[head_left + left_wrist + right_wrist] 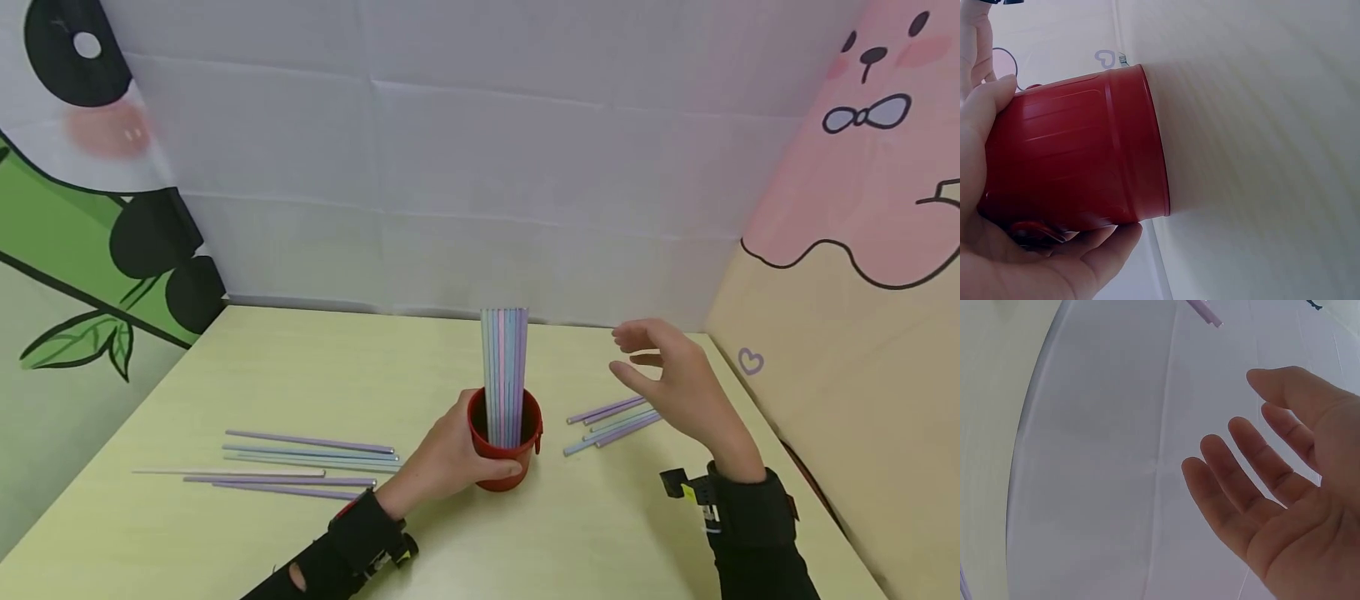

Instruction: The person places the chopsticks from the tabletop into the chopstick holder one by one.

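My left hand (446,467) grips a small red bucket (501,479), which stands on the table. In the left wrist view the thumb and fingers wrap the wall of the bucket (1079,150). A bundle of pastel straws (506,367) in blue, pink and purple stands upright inside it. Raised to the right of the bucket, my right hand (682,383) holds nothing, its fingers apart and loosely bent. Several loose straws (611,425) lie on the table below it, partly hidden by that hand. The right wrist view shows the empty palm (1297,544).
More straws (300,458) in purple, blue, green and white lie to the left of the bucket, some ends behind the left forearm. The pale yellow table (337,367) meets a white sheet (465,167) at the back and a printed panel (847,358) on the right.
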`<action>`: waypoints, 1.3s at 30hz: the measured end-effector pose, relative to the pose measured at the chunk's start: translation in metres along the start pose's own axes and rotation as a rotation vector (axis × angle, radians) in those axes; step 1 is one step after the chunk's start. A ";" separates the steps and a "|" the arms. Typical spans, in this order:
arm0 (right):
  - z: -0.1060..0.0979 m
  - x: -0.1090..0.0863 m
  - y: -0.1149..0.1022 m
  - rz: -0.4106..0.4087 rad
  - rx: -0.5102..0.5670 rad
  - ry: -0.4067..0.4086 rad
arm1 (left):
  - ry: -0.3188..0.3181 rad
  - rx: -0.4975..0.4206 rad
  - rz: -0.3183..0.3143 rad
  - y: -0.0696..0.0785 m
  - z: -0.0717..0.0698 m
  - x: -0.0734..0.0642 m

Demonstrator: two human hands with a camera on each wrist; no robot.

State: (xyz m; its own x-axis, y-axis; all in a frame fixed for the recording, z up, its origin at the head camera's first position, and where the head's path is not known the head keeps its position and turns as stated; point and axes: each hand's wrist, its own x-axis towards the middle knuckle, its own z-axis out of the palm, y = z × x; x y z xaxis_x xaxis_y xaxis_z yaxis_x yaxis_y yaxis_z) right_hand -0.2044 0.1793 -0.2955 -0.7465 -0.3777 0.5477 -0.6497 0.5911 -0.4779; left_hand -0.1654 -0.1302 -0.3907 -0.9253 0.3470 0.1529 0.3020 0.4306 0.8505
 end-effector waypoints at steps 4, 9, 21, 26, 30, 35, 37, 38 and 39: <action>-0.002 -0.001 0.006 -0.021 -0.032 -0.027 | 0.001 -0.003 -0.002 -0.001 0.000 0.000; -0.003 -0.001 0.007 -0.023 -0.075 -0.097 | 0.011 -0.009 0.008 0.000 -0.001 0.000; 0.008 -0.019 0.025 -0.065 -0.165 -0.244 | 0.002 -0.017 -0.006 -0.003 0.004 0.002; 0.012 -0.034 0.041 -0.070 -0.229 -0.348 | -0.011 -0.031 -0.019 -0.004 0.005 -0.001; 0.014 -0.047 0.061 -0.084 -0.285 -0.388 | -0.004 -0.041 -0.016 -0.002 0.005 -0.001; 0.020 -0.063 0.090 -0.098 -0.318 -0.436 | -0.005 -0.042 -0.012 -0.001 0.005 -0.001; 0.024 -0.066 0.099 -0.106 -0.321 -0.446 | -0.004 -0.038 -0.010 -0.001 0.004 -0.001; 0.026 -0.067 0.103 -0.114 -0.324 -0.445 | -0.002 -0.035 -0.007 -0.001 0.003 -0.001; 0.028 -0.067 0.107 -0.128 -0.332 -0.441 | 0.001 -0.030 -0.007 -0.001 0.002 0.000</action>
State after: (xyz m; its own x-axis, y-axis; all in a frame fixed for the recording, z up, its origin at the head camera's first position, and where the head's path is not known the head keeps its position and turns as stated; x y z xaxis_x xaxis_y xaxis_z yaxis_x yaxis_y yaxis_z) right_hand -0.2275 0.2475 -0.4028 -0.7002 -0.6812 0.2140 -0.7124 0.6864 -0.1461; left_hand -0.1651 -0.1290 -0.3932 -0.9275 0.3435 0.1473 0.2885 0.4076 0.8664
